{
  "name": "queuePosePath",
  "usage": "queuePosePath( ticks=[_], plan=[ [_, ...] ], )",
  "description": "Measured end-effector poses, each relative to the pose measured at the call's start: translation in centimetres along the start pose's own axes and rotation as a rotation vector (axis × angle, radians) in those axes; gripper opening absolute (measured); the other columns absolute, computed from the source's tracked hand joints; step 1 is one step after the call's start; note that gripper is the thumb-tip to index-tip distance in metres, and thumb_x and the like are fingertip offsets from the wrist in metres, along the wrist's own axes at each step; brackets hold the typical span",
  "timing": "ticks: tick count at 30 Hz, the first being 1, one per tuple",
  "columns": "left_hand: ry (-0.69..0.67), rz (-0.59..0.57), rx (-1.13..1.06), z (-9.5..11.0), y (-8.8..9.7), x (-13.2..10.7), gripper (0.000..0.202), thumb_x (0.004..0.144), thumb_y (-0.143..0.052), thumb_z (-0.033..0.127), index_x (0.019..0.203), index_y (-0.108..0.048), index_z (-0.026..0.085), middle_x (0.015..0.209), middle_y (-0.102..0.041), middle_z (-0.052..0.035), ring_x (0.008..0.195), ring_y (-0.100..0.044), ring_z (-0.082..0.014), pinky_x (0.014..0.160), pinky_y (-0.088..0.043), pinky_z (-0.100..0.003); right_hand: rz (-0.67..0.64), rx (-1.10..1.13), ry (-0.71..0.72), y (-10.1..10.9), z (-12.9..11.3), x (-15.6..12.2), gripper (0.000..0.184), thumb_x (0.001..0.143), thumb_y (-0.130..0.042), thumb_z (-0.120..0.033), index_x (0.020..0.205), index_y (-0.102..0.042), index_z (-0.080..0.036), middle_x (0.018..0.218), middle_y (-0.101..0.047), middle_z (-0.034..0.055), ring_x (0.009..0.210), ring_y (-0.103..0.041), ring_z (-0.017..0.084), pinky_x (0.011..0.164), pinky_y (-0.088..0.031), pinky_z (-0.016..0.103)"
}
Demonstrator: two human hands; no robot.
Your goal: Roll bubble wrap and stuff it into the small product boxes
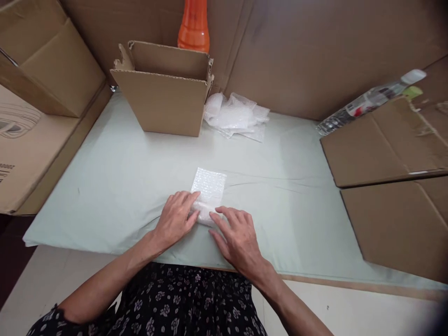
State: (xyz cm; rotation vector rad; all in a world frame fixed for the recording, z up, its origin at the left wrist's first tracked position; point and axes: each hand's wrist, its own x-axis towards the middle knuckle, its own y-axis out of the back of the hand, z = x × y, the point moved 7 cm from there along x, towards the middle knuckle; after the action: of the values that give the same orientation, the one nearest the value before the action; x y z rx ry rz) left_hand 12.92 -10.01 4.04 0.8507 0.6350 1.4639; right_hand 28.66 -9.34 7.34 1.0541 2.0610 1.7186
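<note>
A: What's at the far left?

B: A printed carton (38,149), along the edge of the desk (98,186), which is covered in pale green cloth. Next comes an open box (168,102), standing near the back.

A: And the left hand?

B: The left hand (178,217) rests on the near-left part of a bubble-wrap sheet (209,183). Its fingers are bent over the plastic; whether that grip pinches or only presses, I can't tell.

A: What's the orange thing (193,30)?

B: Hard to say (the picture cuts off its top); it shows behind the open box.

A: Where exactly is the sheet?

B: Near the front of the desk, between the hands, its far end flat and its near end bunched. Beyond it, slightly right, lies a heap of clear wrap (236,114).

A: The right hand?

B: The right hand (236,233) has its fingertips at the sheet's near-right edge, fingers curved; I can't tell whether its grip is clasping. Farthest right, a clear bottle (367,102) leans at a slant behind brown cardboard (381,144).
</note>
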Motion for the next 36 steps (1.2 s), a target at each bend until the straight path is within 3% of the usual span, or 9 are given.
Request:
queuePosePath(
  ticks=[4, 8, 11, 14, 19, 24, 26, 31, 36],
  plan=[
    [0.125, 0.141, -0.157, -1.2, 0.8, 0.5, 0.042, 0.089, -0.061, 0.03, 0.13, -0.058, 0.021, 0.117, -0.065, -0.0115, 0.108, -0.061, -0.028, 0.094, -0.051, -0.046, -0.037, 0.047, 0.009, -1.7, 0.7, 1.2, 0.027, 0.094, -0.057, -0.018, 0.12, -0.065, -0.02, 0.116, -0.072, 0.0124, 0.099, -0.063, 0.028, 0.082, -0.048, 0.044],
    [0.476, 0.196, -0.785, -2.9, 0.3, -2.5, 0.057, 0.087, -0.065, 0.036, 0.139, -0.047, 0.021, 0.126, -0.062, -0.0127, 0.108, -0.066, -0.0236, 0.094, -0.055, -0.042, 0.072, 0.384, -0.235, -2.3, 3.7, 1.4, 0.026, 0.096, -0.056, -0.025, 0.119, -0.067, -0.02, 0.111, -0.075, 0.0088, 0.092, -0.068, 0.024, 0.082, -0.054, 0.038],
    [0.639, 0.107, -1.237, -1.6, -1.8, -3.9, 0.059, 0.083, -0.068, 0.035, 0.136, -0.047, 0.019, 0.129, -0.064, -0.0146, 0.117, -0.065, -0.0256, 0.102, -0.053, -0.044, 0.03, 0.642, -0.375, -3.1, 4.1, 0.6, 0.025, 0.095, -0.058, -0.03, 0.115, -0.068, -0.02, 0.104, -0.076, 0.0054, 0.085, -0.071, 0.021, 0.074, -0.056, 0.032],
    [0.665, 0.112, -1.42, -0.2, -2.9, -3.5, 0.058, 0.076, -0.074, 0.031, 0.129, -0.054, 0.02, 0.127, -0.066, -0.0113, 0.122, -0.062, -0.0254, 0.106, -0.049, -0.041, -0.029, 0.682, -0.357, -2.7, 3.0, 0.2, 0.024, 0.094, -0.058, -0.033, 0.112, -0.069, -0.021, 0.104, -0.076, 0.0051, 0.09, -0.071, 0.022, 0.08, -0.056, 0.034],
    [0.702, 0.147, -1.529, 0.1, -3.0, -3.1, 0.051, 0.072, -0.08, 0.03, 0.118, -0.064, 0.017, 0.118, -0.071, -0.009, 0.116, -0.062, -0.0254, 0.103, -0.047, -0.037, 0.104, 0.566, -0.4, -0.1, 4.7, 1.0, 0.038, 0.089, -0.065, -0.047, 0.118, -0.068, -0.023, 0.128, -0.066, 0.0115, 0.12, -0.059, 0.03, 0.103, -0.046, 0.049],
    [0.687, 0.104, -1.531, 0.0, -2.7, -3.7, 0.047, 0.072, -0.082, 0.034, 0.112, -0.067, 0.017, 0.112, -0.073, -0.009, 0.106, -0.067, -0.0256, 0.095, -0.051, -0.038, -0.082, 1.088, -0.581, -2.9, 5.4, 1.5, 0.045, 0.085, -0.067, -0.055, 0.114, -0.067, -0.02, 0.11, -0.072, 0.0097, 0.098, -0.067, 0.024, 0.086, -0.054, 0.039],
    [0.671, 0.148, -1.407, -0.6, -2.0, -3.6, 0.044, 0.073, -0.08, 0.036, 0.11, -0.066, 0.016, 0.107, -0.074, -0.0082, 0.1, -0.068, -0.0239, 0.09, -0.053, -0.036, -0.114, 1.213, -0.549, -3.5, 4.0, 1.7, 0.037, 0.086, -0.067, -0.052, 0.104, -0.068, -0.02, 0.101, -0.073, 0.007, 0.093, -0.067, 0.022, 0.086, -0.054, 0.037],
    [0.467, 0.238, -0.864, -0.5, 1.2, -2.0, 0.035, 0.077, -0.073, 0.027, 0.109, -0.065, 0.018, 0.101, -0.07, -0.0053, 0.091, -0.065, -0.0189, 0.085, -0.052, -0.03, -0.105, 1.195, -0.454, -3.2, 2.1, 3.1, 0.043, 0.081, -0.075, -0.043, 0.116, -0.064, -0.02, 0.103, -0.071, 0.0047, 0.09, -0.065, 0.019, 0.08, -0.051, 0.03],
    [0.422, -0.053, -0.969, 0.8, -0.8, -1.2, 0.058, 0.078, -0.064, 0.023, 0.134, -0.053, 0.018, 0.113, -0.066, -0.0077, 0.089, -0.063, -0.0191, 0.072, -0.056, -0.029, -0.087, 1.076, -0.426, -2.8, 3.8, 4.5, 0.024, 0.088, -0.065, -0.04, 0.098, -0.067, -0.019, 0.082, -0.067, 0.0009, 0.074, -0.059, 0.015, 0.069, -0.047, 0.026]
  ],
)
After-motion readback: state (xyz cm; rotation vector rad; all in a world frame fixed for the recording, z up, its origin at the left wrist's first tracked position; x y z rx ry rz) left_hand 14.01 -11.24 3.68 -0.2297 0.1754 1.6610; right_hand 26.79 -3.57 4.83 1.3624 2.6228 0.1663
